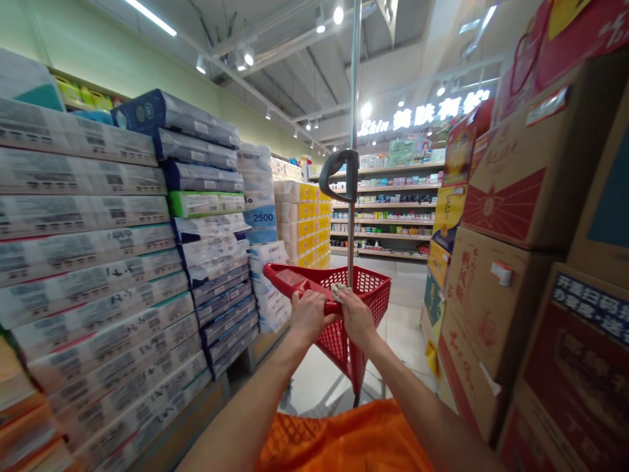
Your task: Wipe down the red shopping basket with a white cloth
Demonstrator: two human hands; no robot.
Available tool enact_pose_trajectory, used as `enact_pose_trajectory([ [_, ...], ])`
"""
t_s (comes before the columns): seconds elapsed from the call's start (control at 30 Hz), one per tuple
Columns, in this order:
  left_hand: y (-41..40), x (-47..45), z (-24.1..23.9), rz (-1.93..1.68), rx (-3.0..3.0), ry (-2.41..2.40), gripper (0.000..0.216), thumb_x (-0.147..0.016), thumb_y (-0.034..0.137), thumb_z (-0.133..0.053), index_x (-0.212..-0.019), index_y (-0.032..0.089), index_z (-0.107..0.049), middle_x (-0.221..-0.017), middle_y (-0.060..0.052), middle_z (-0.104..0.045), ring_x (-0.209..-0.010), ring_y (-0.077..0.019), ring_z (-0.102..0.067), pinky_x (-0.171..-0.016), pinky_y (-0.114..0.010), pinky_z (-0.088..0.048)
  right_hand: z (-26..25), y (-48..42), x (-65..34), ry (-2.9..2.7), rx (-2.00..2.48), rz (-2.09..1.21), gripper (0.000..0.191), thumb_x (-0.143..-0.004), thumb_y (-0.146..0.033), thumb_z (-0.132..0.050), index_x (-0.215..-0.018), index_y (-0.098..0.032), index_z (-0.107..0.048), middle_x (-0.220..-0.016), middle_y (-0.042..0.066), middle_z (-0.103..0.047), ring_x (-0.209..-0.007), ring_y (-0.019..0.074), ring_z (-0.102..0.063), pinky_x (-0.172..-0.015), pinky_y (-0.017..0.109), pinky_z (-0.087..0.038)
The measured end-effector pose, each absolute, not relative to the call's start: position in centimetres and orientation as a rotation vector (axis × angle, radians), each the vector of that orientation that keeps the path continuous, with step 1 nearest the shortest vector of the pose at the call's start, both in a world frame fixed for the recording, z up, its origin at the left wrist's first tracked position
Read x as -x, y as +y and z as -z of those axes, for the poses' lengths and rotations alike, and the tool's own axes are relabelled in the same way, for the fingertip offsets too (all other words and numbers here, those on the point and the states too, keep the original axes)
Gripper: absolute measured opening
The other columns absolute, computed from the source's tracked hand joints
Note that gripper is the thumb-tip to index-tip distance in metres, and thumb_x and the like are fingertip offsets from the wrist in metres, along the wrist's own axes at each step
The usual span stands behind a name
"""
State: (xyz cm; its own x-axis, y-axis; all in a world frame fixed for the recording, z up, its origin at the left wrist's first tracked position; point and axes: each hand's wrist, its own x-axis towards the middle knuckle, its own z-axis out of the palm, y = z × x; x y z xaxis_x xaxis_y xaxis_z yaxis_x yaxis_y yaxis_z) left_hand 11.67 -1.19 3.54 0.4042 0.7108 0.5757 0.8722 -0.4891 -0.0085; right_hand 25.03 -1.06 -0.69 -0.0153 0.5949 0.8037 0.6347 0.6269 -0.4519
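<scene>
Gripping red basket (367,287), pointing away, pole (354,98) upright

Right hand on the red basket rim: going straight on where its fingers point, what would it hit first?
The right hand points forward across the red basket rim. Probably the pale wad at its fingertips first, then the upright metal pole right behind it; depth is unclear.

Basket (369,290) btwn tissue stacks (98,262) L & cartons (511,196) R, shelves (393,219) behind
</scene>
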Motion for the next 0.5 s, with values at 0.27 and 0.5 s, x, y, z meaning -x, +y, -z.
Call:
enact_pose_trajectory([
  [0.27, -1.9, -13.2, -4.2, 0.820, 2.484, -1.278, 0.041, -0.079, 0.047, -0.046, -0.110, 0.020, -0.051, -0.112, -0.007, -0.060, -0.106, -0.0210, -0.050, -0.098, -0.043, -0.024, -1.1, -0.9, -31.3, -1.757, 1.045, -0.051, 0.035, -0.079, -0.014, -0.035, -0.095, -0.021, -0.066, -0.109, 0.004, -0.062, -0.105, 0.0166, -0.055, -0.094, 0.036, -0.042],
  [0.5, 1.5, -9.4, -3.6, 0.659, 2.290, -1.655, 0.054, -0.080, 0.049, -0.038, -0.126, 0.020, -0.040, -0.137, -0.011, -0.037, -0.127, -0.0266, -0.027, -0.101, -0.055, -0.015, -3.8, -1.4, -32.7, -1.761, 1.292, -0.109, 0.040, -0.072, -0.006, -0.035, -0.090, -0.020, -0.067, -0.092, 0.002, -0.068, -0.087, 0.0169, -0.062, -0.082, 0.033, -0.047],
])
